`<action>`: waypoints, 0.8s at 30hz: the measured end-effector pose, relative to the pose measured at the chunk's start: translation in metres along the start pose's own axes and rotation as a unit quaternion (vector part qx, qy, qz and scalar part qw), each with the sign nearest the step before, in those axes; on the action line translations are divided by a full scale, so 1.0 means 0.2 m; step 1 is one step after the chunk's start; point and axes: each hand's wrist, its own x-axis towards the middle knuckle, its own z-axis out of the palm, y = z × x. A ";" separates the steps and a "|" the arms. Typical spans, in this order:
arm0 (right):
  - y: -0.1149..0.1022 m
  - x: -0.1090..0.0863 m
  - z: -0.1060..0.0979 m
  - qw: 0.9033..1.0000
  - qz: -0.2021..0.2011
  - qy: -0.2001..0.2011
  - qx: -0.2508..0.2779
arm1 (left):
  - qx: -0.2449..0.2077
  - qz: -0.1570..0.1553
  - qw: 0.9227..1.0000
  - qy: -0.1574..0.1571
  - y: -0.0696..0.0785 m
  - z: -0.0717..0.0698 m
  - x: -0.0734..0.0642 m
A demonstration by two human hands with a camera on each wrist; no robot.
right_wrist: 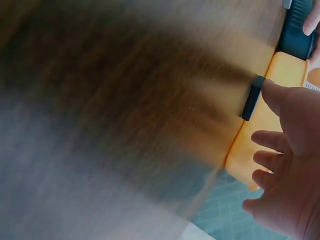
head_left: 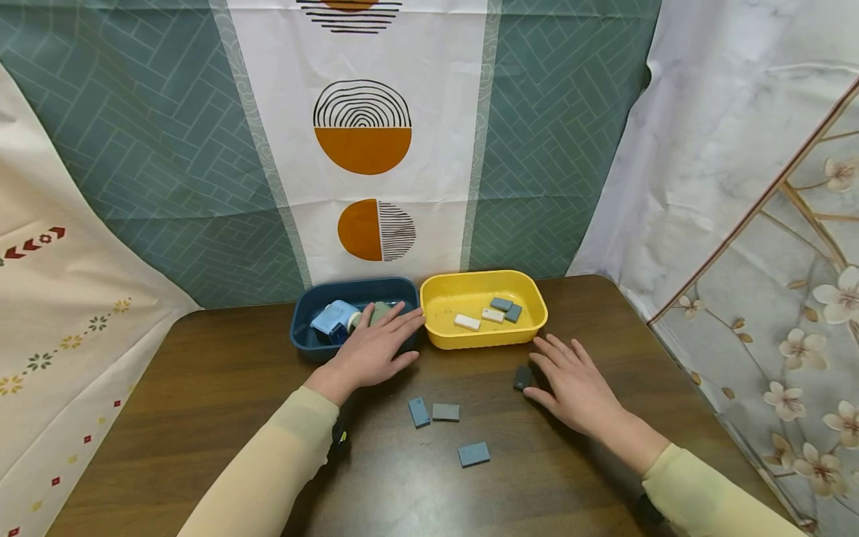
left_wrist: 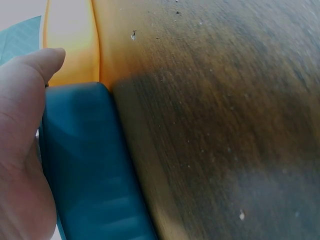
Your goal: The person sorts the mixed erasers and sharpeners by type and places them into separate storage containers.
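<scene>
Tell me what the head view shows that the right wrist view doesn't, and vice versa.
Only the head view: four small blocks inside the yellow bin and the light-blue item in the blue bin. Only the right wrist view: the palm side of the right hand. Both: the right hand, dark block, both bins, left hand and tabletop.

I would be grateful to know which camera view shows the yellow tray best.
The head view does: it looks down into the yellow tray, showing four small blocks inside. The left wrist view shows only part of its outer wall; the right wrist view shows its outside, partly hidden by the right hand.
</scene>
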 end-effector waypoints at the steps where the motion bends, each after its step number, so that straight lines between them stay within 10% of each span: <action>1: 0.00 0.00 0.00 1.000 0.001 -0.002 0.000 | 0.001 0.000 1.000 0.001 0.00 0.00 0.00; 24: -0.02 0.03 0.02 1.000 0.013 -0.012 0.000 | 0.000 0.001 1.000 0.005 0.01 -0.01 -0.01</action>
